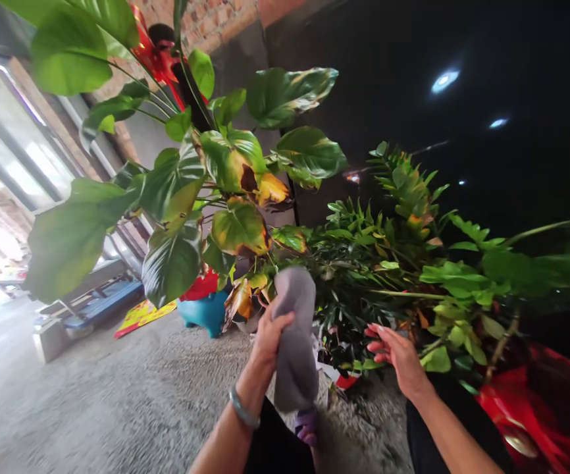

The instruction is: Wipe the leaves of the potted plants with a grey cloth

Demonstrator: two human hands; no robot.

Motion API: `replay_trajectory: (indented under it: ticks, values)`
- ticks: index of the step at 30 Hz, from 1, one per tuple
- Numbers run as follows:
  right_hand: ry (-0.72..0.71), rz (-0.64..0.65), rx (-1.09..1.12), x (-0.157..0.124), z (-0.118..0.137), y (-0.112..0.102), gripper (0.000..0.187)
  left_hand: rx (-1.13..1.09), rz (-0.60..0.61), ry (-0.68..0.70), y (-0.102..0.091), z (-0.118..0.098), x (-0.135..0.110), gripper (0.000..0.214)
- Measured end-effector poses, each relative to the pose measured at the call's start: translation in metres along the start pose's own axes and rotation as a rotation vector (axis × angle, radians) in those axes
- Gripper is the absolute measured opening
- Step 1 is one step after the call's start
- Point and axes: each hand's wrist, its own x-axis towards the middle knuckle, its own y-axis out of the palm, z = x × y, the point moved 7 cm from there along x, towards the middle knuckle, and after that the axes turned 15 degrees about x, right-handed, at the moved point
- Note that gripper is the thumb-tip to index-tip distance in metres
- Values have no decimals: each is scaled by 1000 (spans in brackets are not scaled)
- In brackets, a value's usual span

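Note:
A grey cloth [297,349], long and hanging down, is gripped along its left side by my left hand [266,337]. Right above it spread the large green leaves [240,227] of a potted plant, some yellowed and brown at the edges. My right hand [399,359] holds nothing; its fingers are stretched out and apart, in front of a dense, smaller-leaved plant [354,263]. A curled dry leaf [239,299] hangs just left of the cloth. The cloth hides part of the plant bases.
A teal pot [203,313] stands on the rough grey floor [131,395]. Red wrapping [536,401] lies at the lower right. A dark glossy wall [388,79] reflects lights behind the plants. On the left are a blue low platform [104,303] and a yellow-red sheet [144,316].

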Motion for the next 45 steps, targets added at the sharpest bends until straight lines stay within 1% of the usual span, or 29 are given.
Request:
replay_trajectory:
  ticks: [2,3,4,5,6,8,9,11,12,13,14,16,17,19,21,22,24,27,28,29,30,32,34,35,37,38,40,43,45]
  values:
    - [-10,-5,-6,0,2,-3,39,36,124,-147,9,44,-15,61]
    - [-11,-12,-2,1,3,-4,39,41,190,-177,12,57,-25,57]
    - [-10,-18,6,1,3,-6,38,41,248,-186,13,62,-33,54]
    - [-8,-24,14,2,2,-8,37,41,295,-174,13,58,-40,53]
    - [-4,-29,21,2,2,-9,36,46,324,-149,12,48,-44,53]
    - [-2,-37,25,3,0,-10,35,55,302,-48,5,9,-40,57]
    - [-3,-40,24,3,-1,-10,35,52,254,19,1,-14,-34,60]
    - [-1,-41,21,3,-2,-8,35,-1,89,169,-8,-56,-18,65]
    - [2,-37,20,2,-3,-7,35,-27,11,217,-10,-68,-11,66]
    - [5,-31,21,2,-3,-5,35,-44,-50,231,-10,-71,-5,67]
    - [9,-24,22,2,-2,-4,35,-47,-81,201,-7,-65,-1,66]
    - [16,-19,24,1,-1,-4,36,-20,-41,46,8,-31,-1,62]
    - [15,-23,26,1,0,-4,36,5,35,-61,18,-8,-8,58]
    - [9,-35,28,1,1,-7,35,30,282,-196,40,31,-32,52]
    - [5,-37,32,2,2,-9,35,28,487,-217,52,43,-58,48]
    - [6,-34,34,2,2,-10,36,25,534,-197,53,38,-66,48]
    - [9,-27,39,2,1,-10,36,15,489,-93,44,7,-66,53]
    - [8,-22,40,1,0,-7,37,-52,205,126,17,-53,-36,58]
    - [10,-18,43,1,0,-6,38,-88,111,157,9,-64,-25,57]
    - [15,-10,47,0,0,-4,39,-121,37,150,5,-67,-15,56]
    - [19,-1,52,-1,0,-3,39,-142,-8,109,4,-60,-6,55]
    - [25,27,57,-2,0,0,40,-128,1,-41,13,-27,0,53]
    - [23,33,49,-2,1,1,39,-63,128,-188,31,18,-11,49]
    - [24,19,42,-2,1,0,39,-34,231,-244,41,38,-23,46]
    - [33,-27,41,-1,2,-4,38,-52,423,-268,56,57,-49,44]
    - [38,-43,46,0,2,-6,39,-61,486,-254,59,55,-59,45]
    - [33,-52,57,1,3,-8,40,-63,506,-176,57,30,-68,51]
    - [6,-43,69,2,5,-8,39,-71,323,71,42,-39,-49,60]
    - [5,-45,91,1,5,-7,38,-101,188,213,36,-72,-30,62]
